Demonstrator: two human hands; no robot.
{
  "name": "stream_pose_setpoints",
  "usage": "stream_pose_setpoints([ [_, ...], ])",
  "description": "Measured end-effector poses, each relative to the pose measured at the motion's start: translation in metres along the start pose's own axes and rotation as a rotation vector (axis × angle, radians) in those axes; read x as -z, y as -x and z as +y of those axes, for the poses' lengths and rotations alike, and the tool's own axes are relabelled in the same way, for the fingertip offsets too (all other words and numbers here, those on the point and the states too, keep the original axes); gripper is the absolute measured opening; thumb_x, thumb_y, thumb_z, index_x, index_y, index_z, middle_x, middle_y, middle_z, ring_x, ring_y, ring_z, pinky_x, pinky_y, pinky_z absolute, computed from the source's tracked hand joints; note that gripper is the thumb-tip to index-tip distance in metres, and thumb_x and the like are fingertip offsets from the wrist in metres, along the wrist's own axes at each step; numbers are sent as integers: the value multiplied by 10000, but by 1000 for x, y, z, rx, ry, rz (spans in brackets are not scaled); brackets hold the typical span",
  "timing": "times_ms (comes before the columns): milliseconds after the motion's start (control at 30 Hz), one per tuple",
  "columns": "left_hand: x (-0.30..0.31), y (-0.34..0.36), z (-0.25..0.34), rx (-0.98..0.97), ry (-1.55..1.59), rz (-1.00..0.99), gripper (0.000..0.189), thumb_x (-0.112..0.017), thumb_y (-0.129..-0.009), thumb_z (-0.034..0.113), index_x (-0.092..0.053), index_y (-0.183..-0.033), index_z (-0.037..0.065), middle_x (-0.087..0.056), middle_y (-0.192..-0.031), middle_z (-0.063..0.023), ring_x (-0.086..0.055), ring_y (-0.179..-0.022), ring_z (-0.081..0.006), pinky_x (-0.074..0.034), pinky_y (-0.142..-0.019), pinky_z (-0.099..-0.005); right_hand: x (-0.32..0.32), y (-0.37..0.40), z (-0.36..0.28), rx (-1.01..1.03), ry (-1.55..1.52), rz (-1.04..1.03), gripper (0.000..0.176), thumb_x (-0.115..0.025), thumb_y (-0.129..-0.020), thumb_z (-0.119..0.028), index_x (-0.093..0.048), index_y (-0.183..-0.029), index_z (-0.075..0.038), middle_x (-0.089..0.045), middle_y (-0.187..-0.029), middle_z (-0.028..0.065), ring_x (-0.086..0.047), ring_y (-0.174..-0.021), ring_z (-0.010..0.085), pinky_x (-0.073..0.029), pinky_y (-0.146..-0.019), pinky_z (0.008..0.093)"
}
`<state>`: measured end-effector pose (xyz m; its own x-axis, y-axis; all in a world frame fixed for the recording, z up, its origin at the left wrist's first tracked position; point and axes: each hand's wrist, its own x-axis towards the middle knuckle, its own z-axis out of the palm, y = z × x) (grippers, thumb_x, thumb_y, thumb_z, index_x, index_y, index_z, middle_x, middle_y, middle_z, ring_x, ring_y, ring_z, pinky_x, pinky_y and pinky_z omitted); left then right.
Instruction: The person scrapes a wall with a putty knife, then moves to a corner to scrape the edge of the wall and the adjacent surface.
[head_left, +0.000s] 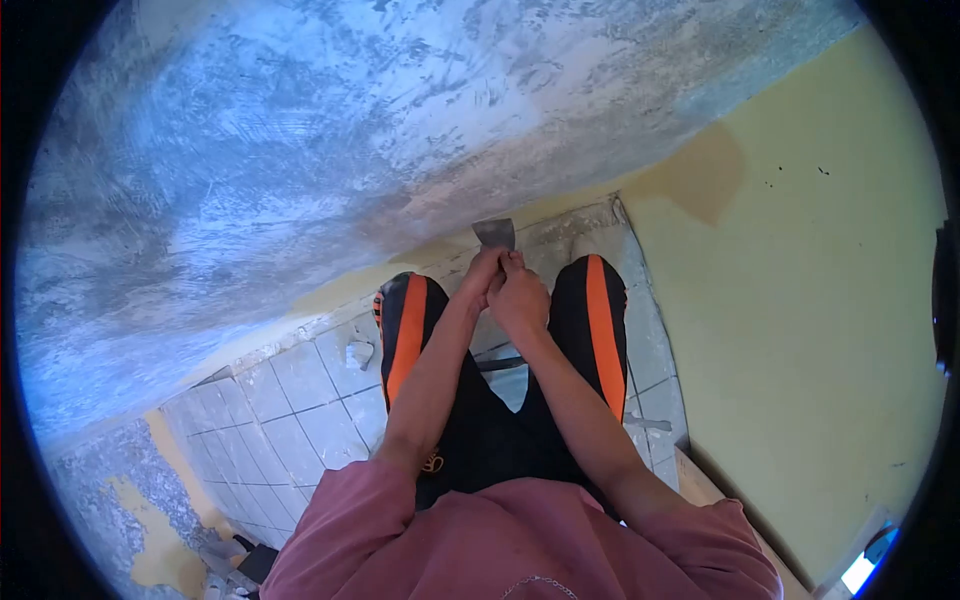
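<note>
A putty knife (494, 233) points away from me, its wide grey metal blade close to the bottom of the wall. My left hand (482, 275) is closed at the knife just behind the blade. My right hand (520, 298) is pressed against the left one, its fingers also closed round the knife. The handle is hidden inside the two hands. Beyond the blade rises the wall (400, 130), coated in patchy grey-white plaster, with a yellowish strip along its foot.
My bent knees in black trousers with orange stripes flank the hands. Below lies a dusty tiled floor (300, 375) with a whitish lump (360, 352) on it. A yellow-green wall (800, 290) stands at the right. Dark items (258, 563) lie at the lower left.
</note>
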<state>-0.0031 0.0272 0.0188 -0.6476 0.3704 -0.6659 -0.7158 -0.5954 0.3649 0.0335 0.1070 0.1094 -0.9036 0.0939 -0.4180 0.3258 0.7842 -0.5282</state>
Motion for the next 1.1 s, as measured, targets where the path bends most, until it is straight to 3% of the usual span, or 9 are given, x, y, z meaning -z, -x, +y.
stream_pose_setpoints([
  [167, -3, -4, 6, -26, 120, -35, 147, -390, -834, 118, -478, -826, 0, -528, -736, -74, -517, -637, -149, -452, -599, -267, -9, -7, 4, 35, 4, 64, 404, -463, -759, -200, -470, -1154, -113, -554, -920, 192, -569, -827, 343, -470, -694, 423],
  [233, -1, 5, 6, -35, -230, 48, 167, -416, -833, 128, -473, -816, -28, -493, -711, -54, -486, -649, -141, -428, -620, -256, -24, -11, 11, 101, 26, 133, 428, -458, -762, -199, -452, -1182, -116, -550, -939, 191, -570, -829, 337, -466, -704, 430],
  [467, 18, -9, -9, -50, 28, -31, 156, -395, -836, 117, -481, -847, -13, -533, -741, -76, -524, -658, -150, -449, -611, -273, -16, -2, 6, 31, 41, 30, 417, -458, -765, -202, -462, -1172, -108, -550, -953, 184, -570, -823, 337, -470, -698, 423],
  [667, 4, -3, 3, -73, 38, -51, 173, -399, -830, 112, -491, -843, -34, -537, -750, -87, -537, -681, -161, -450, -615, -274, 1, 1, -2, 31, -45, 62, 382, -447, -766, -189, -509, -1134, -112, -570, -959, 187, -571, -816, 354, -463, -715, 432],
  [733, 6, -8, 4, -12, -159, 20, 175, -399, -827, 108, -492, -833, -40, -531, -732, -83, -534, -667, -162, -451, -613, -272, -10, -9, 3, 44, -12, 94, 381, -458, -758, -191, -517, -1124, -106, -579, -896, 205, -576, -789, 360, -466, -696, 435],
  [833, -2, -6, 6, -36, -12, -27, 185, -400, -828, 116, -494, -820, -43, -529, -718, -79, -533, -657, -161, -451, -611, -266, -4, -5, 4, 72, -57, 129, 366, -453, -761, -189, -530, -1107, -99, -579, -864, 216, -576, -772, 364, -466, -683, 438],
  [967, -1, 6, 0, -41, -107, 29, 195, -401, -829, 122, -499, -803, -44, -530, -710, -76, -532, -654, -156, -449, -607, -258, -7, 4, 4, 83, -8, 94, 374, -472, -759, -204, -495, -1113, -85, -550, -935, 193, -561, -824, 342, -467, -698, 432],
  [1033, 0, -4, 6, -56, -70, -74, 201, -403, -832, 130, -503, -796, -41, -529, -710, -72, -529, -649, -149, -446, -601, -250, 2, -7, 0, 47, 9, -3, 388, -472, -760, -203, -478, -1130, -87, -542, -941, 200, -567, -806, 342, -467, -691, 436],
  [1100, 1, -11, 11, -23, -23, -107, 198, -404, -832, 128, -508, -797, -37, -529, -707, -71, -528, -647, -149, -446, -600, -249, 6, -5, -6, 43, 17, 41, 384, -474, -758, -200, -478, -1125, -88, -542, -928, 202, -570, -793, 344, -469, -683, 436],
])
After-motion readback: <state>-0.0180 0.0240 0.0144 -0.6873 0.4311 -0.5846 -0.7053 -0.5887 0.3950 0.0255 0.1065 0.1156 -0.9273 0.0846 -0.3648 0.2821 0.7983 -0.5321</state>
